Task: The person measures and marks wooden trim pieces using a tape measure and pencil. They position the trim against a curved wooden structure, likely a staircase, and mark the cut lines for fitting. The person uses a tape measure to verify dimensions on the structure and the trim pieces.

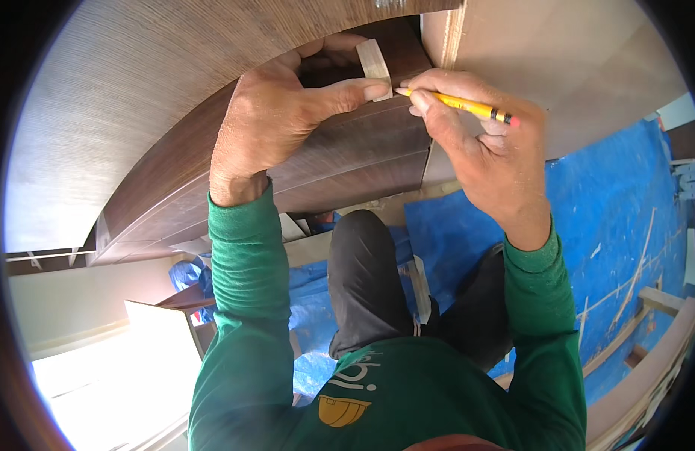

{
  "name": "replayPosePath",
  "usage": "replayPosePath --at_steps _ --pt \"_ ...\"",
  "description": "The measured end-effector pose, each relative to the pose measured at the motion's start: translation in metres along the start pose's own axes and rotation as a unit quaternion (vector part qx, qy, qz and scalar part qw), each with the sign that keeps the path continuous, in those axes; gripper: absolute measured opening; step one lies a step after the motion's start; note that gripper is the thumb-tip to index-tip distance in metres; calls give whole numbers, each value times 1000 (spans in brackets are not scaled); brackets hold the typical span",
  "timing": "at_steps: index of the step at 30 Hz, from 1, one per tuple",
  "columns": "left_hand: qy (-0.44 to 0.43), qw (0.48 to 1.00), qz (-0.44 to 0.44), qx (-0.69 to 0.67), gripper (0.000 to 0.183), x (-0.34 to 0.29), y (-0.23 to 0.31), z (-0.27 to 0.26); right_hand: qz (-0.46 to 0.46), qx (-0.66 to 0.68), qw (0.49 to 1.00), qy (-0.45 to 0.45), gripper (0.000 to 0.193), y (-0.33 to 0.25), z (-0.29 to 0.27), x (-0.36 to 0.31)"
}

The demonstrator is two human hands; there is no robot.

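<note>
A small pale wooden block (pixel 373 62) stands across the edge of a dark brown wood-grain cabinet (pixel 340 150). My left hand (pixel 276 113) holds it, with the thumb pressed on its near end and the other fingers reaching back into the dark gap behind, partly hidden. In my right hand (pixel 490 135) is a yellow pencil (pixel 467 105) with a pink eraser. Its tip meets or nearly meets the block's right side, close to my left thumb. The fingers of my right hand pinch the pencil near the point.
Overhead curves a large wood-grain panel (pixel 159 68). A pale board (pixel 558 68) stands to the right of the cabinet. Blue sheeting (pixel 610 218) covers the floor, with wood strips (pixel 625 331) lying on it at the right.
</note>
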State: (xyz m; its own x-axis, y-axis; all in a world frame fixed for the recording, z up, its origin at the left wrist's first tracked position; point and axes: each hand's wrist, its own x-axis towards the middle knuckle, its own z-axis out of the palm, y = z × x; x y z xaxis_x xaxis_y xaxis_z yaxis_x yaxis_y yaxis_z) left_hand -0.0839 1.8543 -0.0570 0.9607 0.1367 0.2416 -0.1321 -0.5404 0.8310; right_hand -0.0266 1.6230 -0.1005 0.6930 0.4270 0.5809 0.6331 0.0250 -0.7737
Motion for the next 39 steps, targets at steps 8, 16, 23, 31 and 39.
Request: replayPosePath --at_steps 8,16,23,31,39 --pt "18 999 10 -38 52 2 -4 1 65 0 998 -1 14 -21 -44 -20" --pt "-7 994 104 36 44 14 9 16 69 -63 994 50 14 4 -53 -45" --pt "-25 996 75 40 37 16 28 28 97 -54 993 43 13 0 -52 -51" --pt "-46 989 123 -74 34 23 7 23 86 -102 990 45 13 -12 -49 -52" --pt "-69 993 97 12 37 27 23 12 -38 -103 993 36 21 -15 -25 -60"
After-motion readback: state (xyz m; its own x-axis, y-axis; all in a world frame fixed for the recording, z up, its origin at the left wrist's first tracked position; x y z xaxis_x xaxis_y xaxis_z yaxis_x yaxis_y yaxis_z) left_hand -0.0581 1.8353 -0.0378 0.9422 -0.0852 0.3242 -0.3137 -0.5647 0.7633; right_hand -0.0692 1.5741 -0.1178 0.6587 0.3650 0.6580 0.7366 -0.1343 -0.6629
